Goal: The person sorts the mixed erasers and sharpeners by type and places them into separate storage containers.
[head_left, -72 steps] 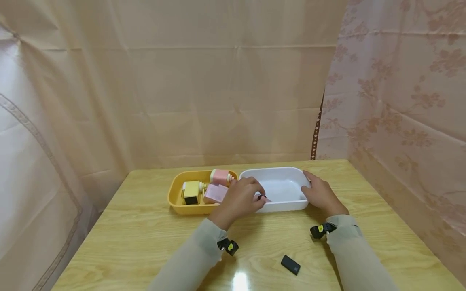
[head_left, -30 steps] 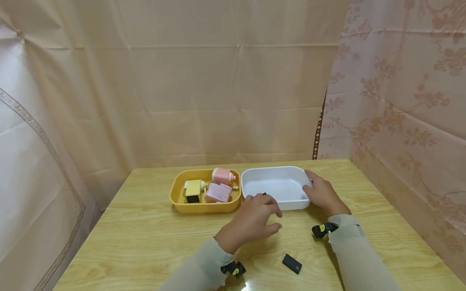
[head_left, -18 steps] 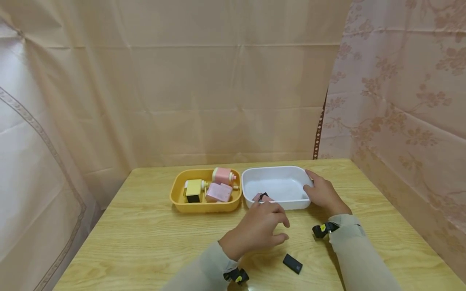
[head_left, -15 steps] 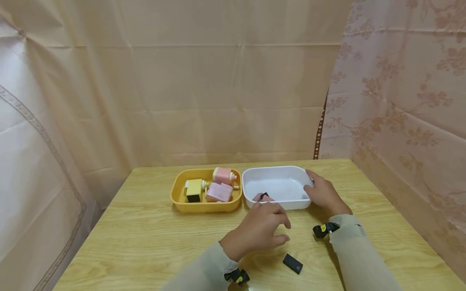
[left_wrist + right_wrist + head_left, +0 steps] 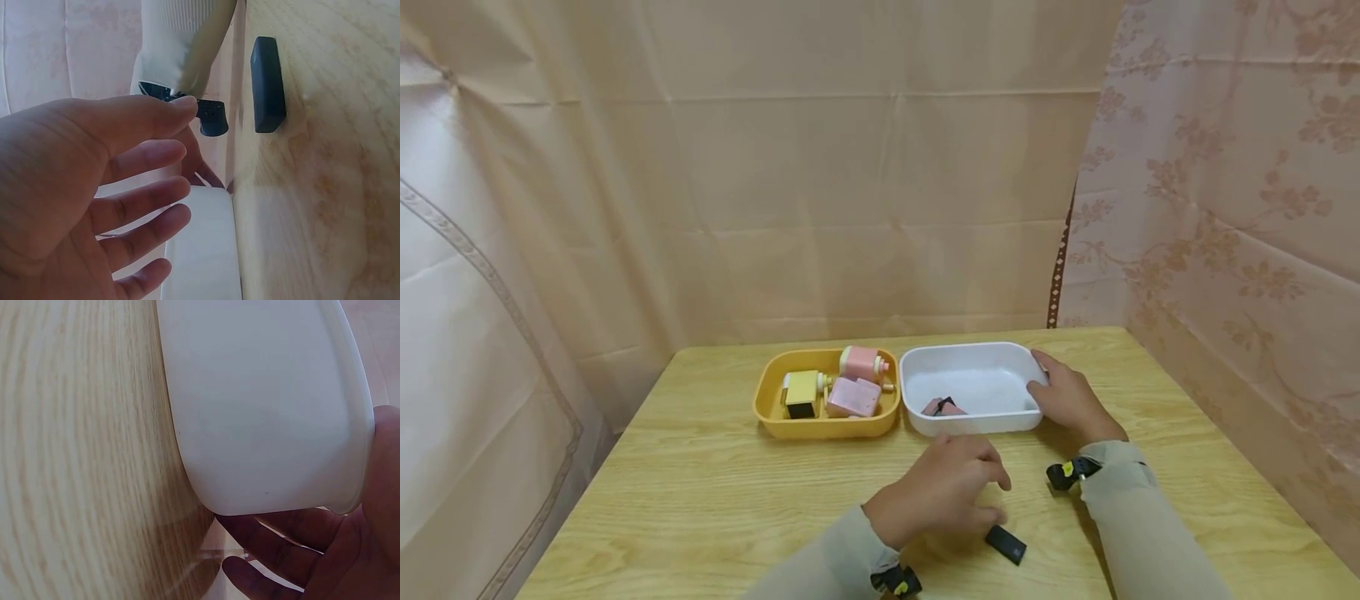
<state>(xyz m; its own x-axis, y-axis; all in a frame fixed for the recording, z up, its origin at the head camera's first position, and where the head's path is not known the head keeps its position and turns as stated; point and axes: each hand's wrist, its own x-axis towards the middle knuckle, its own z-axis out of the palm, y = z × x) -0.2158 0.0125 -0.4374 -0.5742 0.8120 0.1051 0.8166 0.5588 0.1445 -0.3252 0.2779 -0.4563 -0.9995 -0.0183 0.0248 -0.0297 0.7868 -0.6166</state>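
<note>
My left hand (image 5: 943,487) hovers low over the table, fingers parted and loosely bent, holding nothing. Just beside its thumb lies a small black rectangular block (image 5: 1005,544); in the left wrist view that block (image 5: 269,84) rests on the wood, apart from the fingers. My right hand (image 5: 1067,404) grips the right end of a white tray (image 5: 973,426), thumb over the rim. In the right wrist view the fingers (image 5: 281,544) curl along the outside of its end wall. A small pink piece with a black part (image 5: 950,407) lies in the tray's front left corner.
A yellow tray (image 5: 827,428) stands against the white one's left side. In it are a yellow boxy piece (image 5: 805,387) with a black end, a pink cylinder-like piece (image 5: 861,362) and a pale pink block (image 5: 853,397). Cloth curtains (image 5: 880,208) hang behind the table.
My left hand has let go of the pink piece in the white tray and drawn back toward the front, near the black block. The right hand has stayed on the tray's end.
</note>
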